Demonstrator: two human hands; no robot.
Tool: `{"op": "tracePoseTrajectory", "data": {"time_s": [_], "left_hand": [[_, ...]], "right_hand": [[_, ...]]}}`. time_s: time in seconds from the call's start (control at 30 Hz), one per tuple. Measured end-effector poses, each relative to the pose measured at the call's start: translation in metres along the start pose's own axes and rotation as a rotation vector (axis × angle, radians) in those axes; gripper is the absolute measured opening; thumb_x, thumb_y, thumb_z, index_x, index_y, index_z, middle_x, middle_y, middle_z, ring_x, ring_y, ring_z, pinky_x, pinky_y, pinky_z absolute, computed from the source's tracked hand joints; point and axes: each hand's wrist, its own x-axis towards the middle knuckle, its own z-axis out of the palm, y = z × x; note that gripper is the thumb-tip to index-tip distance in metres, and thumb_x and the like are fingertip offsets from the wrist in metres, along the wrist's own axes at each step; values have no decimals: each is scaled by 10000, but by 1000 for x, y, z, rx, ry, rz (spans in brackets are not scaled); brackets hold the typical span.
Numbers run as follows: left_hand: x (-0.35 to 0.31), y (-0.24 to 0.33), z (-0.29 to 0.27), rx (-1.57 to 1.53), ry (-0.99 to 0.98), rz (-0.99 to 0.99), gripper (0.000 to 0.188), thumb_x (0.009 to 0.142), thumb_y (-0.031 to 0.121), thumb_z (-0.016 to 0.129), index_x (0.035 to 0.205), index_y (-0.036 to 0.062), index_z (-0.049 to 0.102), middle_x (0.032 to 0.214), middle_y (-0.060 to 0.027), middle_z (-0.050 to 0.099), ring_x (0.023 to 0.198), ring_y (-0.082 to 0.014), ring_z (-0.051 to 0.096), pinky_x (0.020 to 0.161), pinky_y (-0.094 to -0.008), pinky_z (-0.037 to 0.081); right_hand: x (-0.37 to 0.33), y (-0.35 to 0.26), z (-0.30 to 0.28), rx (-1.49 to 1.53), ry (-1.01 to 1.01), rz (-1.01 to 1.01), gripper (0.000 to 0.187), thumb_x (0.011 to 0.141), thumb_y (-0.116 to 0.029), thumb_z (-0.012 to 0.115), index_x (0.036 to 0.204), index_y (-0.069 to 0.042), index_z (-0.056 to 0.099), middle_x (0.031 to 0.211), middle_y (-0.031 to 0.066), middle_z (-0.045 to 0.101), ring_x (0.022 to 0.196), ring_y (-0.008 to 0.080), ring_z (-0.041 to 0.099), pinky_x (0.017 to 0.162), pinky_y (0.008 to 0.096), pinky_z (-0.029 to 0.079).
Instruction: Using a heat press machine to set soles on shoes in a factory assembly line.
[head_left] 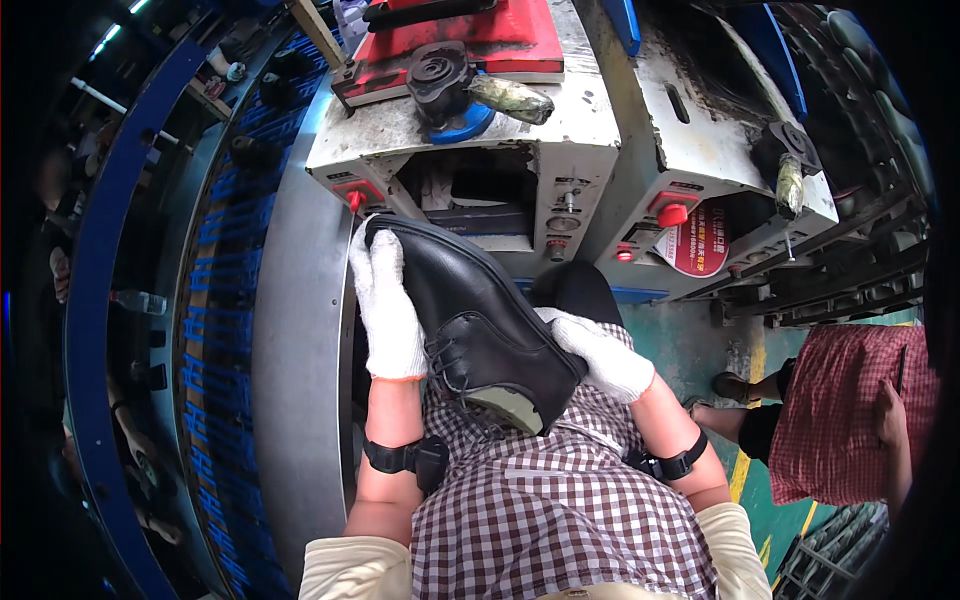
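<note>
Plainly, the left hand (388, 310) clasps the shoe (455, 285) by its toe, the right hand (600, 355) by its sole (good holds: probably stiff there, the upper softer, slick).

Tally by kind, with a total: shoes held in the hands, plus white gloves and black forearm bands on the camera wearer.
Black shoe: 1
White gloves: 2
Black forearm bands: 2
Total: 5
</note>
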Motion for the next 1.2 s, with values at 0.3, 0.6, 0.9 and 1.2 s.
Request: {"op": "tracePoseTrajectory", "data": {"time_s": [0.3, 0.6, 0.9, 1.2], "left_hand": [[10, -17, -11, -398, -215, -22, 442, 1157, 278, 401, 1446, -10, 569, 1414, -115, 622, 1308, -201, 579, 1166, -344, 423], [15, -7, 3, -187, -217, 16, 436, 1150, 263, 446, 1431, -31, 602, 1397, -135, 662, 1286, -210, 624, 1133, -335, 473], [25, -18, 4, 55, -119, 103, 425, 1096, 250, 550, 1358, -72, 645, 1336, -168, 698, 1241, -236, 640, 1097, -343, 472], [22, -23, 6, -184, -202, -91, 421, 1069, 214, 618, 1404, -42, 620, 1306, -115, 694, 1163, -175, 664, 1027, -307, 527]], "right_hand": [[10, 45, -9, 257, 52, 129, 584, 1085, -351, 520, 1557, -10, 476, 1552, 147, 535, 1395, 250, 529, 1195, 378, 387], [16, 63, -7, -174, 203, -50, 665, 960, -321, 651, 1560, -83, 489, 1508, 160, 561, 1349, 330, 542, 1163, 460, 399], [10, 79, -12, 1432, -586, 270, 658, 1074, -573, 434, 1551, -119, 442, 1314, 323, 526, 899, 387, 588, 676, 432, 544], [13, 69, -5, 1397, -566, 224, 692, 1059, -580, 457, 1576, -120, 426, 1295, 312, 552, 763, 359, 598, 569, 372, 487]]}}
